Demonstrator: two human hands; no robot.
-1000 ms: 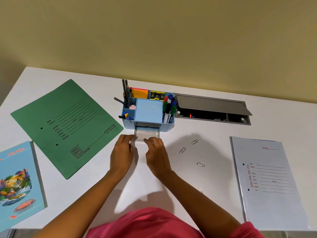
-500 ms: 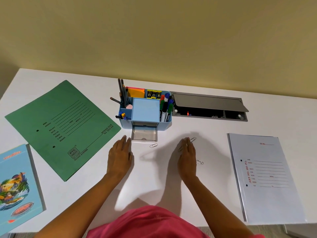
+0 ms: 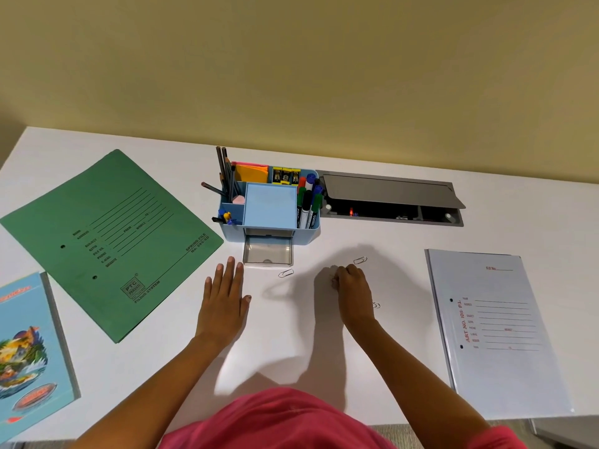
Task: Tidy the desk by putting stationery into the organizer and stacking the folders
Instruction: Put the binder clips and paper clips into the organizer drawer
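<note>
Nearest, both forearms reach out from a pink garment (image 3: 278, 419) over the white worktop (image 3: 402, 319). The left hand (image 3: 223, 299) lies flat and released, its fingertips just beside the near left corner of the clear drawer (image 3: 267, 253). The right hand (image 3: 351, 288) is clenched on the worktop; I cannot tell whether it grasps anything. One paper clip (image 3: 286, 273) lies between the hands, just in front of the drawer. A second clip (image 3: 360, 260) lies just beyond the right knuckles, and a third clip (image 3: 376, 305) peeks out beside the right wrist.

The drawer stands pulled out of the blue organizer (image 3: 270, 212). Its compartments hold pencils (image 3: 227, 171) and a pink eraser (image 3: 239, 199) at the left, small pins (image 3: 225, 217) front left, orange sticky notes (image 3: 251, 172) and binder clips (image 3: 286, 175) at the back, and markers (image 3: 308, 199) at the right.

The green folder (image 3: 110, 241) lies angled to the left, one corner near the organizer's base. A blue notebook (image 3: 26, 351) runs off the left edge. The white folder (image 3: 496, 328) lies well to the right, close to the worktop's near edge, with bare worktop between it and the right hand. Farther back, a grey hatch (image 3: 389, 192) stands open just right of the organizer, before the yellow wall (image 3: 291, 76).
</note>
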